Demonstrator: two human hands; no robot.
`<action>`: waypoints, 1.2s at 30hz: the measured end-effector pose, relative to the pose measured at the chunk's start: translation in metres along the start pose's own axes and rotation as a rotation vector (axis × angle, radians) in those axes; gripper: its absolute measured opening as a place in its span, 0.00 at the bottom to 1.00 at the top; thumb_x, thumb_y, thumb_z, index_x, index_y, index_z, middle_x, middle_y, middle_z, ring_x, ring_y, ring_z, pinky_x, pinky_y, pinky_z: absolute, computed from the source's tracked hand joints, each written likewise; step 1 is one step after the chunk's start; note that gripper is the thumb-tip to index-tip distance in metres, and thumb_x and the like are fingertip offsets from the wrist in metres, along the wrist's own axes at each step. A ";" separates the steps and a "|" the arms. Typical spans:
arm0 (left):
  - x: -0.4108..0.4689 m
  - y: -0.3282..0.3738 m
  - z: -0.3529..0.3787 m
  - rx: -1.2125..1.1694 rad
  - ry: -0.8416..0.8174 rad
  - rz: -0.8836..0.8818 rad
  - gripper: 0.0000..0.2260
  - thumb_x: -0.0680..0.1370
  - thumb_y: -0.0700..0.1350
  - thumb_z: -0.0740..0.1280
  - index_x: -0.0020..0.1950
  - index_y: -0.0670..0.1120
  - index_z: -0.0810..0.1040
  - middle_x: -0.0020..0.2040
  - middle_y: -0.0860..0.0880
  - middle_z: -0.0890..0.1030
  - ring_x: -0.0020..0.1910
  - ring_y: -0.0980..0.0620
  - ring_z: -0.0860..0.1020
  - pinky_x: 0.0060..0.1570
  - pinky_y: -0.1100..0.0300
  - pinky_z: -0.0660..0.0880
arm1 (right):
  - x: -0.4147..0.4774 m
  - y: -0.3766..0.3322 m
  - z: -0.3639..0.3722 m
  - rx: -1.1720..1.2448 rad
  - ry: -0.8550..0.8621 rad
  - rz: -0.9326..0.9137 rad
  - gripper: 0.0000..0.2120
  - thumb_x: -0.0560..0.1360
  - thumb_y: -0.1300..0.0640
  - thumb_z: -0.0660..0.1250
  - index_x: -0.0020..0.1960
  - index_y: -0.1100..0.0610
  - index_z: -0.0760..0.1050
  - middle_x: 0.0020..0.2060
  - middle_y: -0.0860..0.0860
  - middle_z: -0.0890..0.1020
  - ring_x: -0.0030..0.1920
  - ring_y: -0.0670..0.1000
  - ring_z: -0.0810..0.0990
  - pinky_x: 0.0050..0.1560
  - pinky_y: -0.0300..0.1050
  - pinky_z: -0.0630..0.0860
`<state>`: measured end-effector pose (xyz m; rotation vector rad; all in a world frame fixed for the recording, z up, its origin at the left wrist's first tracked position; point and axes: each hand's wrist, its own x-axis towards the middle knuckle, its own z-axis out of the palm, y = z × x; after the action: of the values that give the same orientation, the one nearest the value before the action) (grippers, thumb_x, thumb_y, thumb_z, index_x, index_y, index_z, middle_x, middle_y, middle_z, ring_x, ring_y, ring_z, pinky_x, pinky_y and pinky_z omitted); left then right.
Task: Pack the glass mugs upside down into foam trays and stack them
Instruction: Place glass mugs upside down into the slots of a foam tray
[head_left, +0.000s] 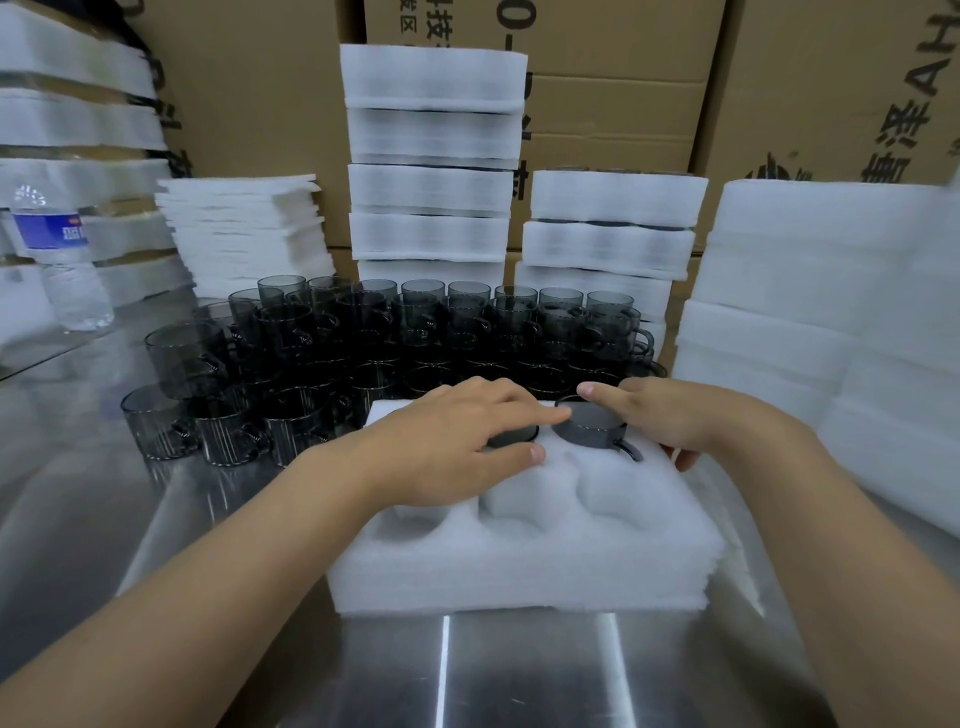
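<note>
- My left hand lies spread and flat, fingers straight, over a dark smoke-grey glass mug set upside down in the far row of the white foam tray with round pockets.
- My right hand is relaxed and holds nothing. Its forefinger reaches toward the far rim of a second upturned grey mug, just beside the first, and its thumb sits by the tray's right edge.
- Done so far: two mugs are seated base up in this tray. The near-row pockets I can see are still bare foam. My left wrist hides the far-left pocket, so I cannot tell whether it is filled.
- Left to do, as I judge it: fill the remaining pockets, then put this tray on a stack. The big crowd of loose upright grey glass mugs behind the tray means many more trays to come.
- Tall stacks of filled white foam trays stand at the back, with dark glass showing between some layers.
- The bench is brushed stainless steel and reflects the light.
- A pile of thin white foam sheets sits back left, beside a clear plastic water bottle with a blue label.
- Brown cardboard cartons with printed lettering wall in the back.
</note>
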<state>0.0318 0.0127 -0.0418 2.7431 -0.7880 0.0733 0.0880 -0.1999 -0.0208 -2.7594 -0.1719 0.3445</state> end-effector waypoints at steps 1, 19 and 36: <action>0.000 0.000 0.000 0.009 -0.001 0.001 0.20 0.81 0.57 0.54 0.73 0.66 0.59 0.67 0.64 0.65 0.63 0.63 0.60 0.68 0.56 0.58 | 0.001 0.000 0.000 0.002 0.000 -0.003 0.32 0.77 0.32 0.47 0.68 0.54 0.68 0.55 0.55 0.77 0.49 0.57 0.80 0.39 0.46 0.79; 0.001 -0.002 0.005 0.024 -0.015 -0.002 0.18 0.81 0.59 0.51 0.71 0.67 0.62 0.66 0.67 0.63 0.64 0.64 0.60 0.68 0.54 0.59 | 0.007 0.001 0.005 0.020 0.011 -0.043 0.28 0.78 0.34 0.51 0.52 0.59 0.72 0.46 0.56 0.80 0.46 0.57 0.82 0.34 0.42 0.76; 0.006 0.001 -0.004 -0.101 0.009 0.033 0.13 0.80 0.53 0.60 0.63 0.63 0.75 0.65 0.64 0.61 0.67 0.63 0.55 0.69 0.61 0.56 | 0.003 -0.005 0.006 -0.156 0.105 -0.108 0.27 0.80 0.37 0.51 0.40 0.60 0.70 0.32 0.54 0.74 0.30 0.51 0.72 0.28 0.42 0.66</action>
<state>0.0367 0.0093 -0.0369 2.6338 -0.8121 0.0511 0.0892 -0.1930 -0.0248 -2.8979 -0.3326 0.1633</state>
